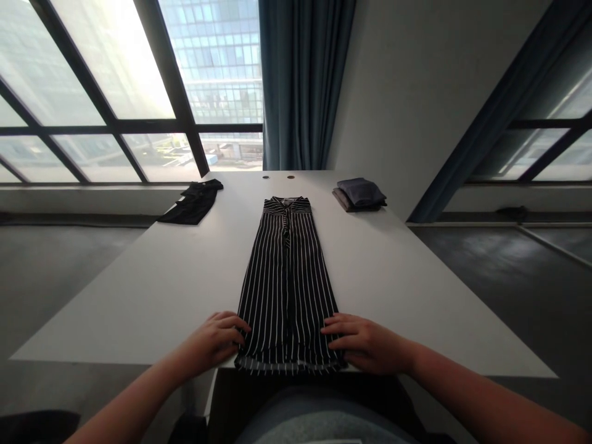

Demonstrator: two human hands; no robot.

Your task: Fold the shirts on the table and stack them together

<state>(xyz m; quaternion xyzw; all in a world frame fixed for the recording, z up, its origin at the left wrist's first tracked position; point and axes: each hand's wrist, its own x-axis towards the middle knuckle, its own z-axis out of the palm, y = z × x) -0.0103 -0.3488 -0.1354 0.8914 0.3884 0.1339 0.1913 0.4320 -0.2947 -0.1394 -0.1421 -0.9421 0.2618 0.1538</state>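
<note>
A black blouse with thin white stripes (pixel 289 277) lies lengthwise on the white table, a long narrow shape with its sides straight. Its collar is at the far end, with a tie hanging down the front, and the wavy hem reaches the near table edge. My left hand (pixel 219 336) rests at the blouse's left edge near the hem, its slightly bent fingers apart on the cloth. On the opposite edge lies my right hand (pixel 363 342), fingers spread and resting on the fabric. Both thumbs are hidden.
The white table (pixel 407 296) carries a dark garment (pixel 194 202) at its far left and a small stack of folded clothes (pixel 359 195) at its far right. Two round holes are near the far edge. Beyond are a blue curtain (pixel 305 86) and tall windows.
</note>
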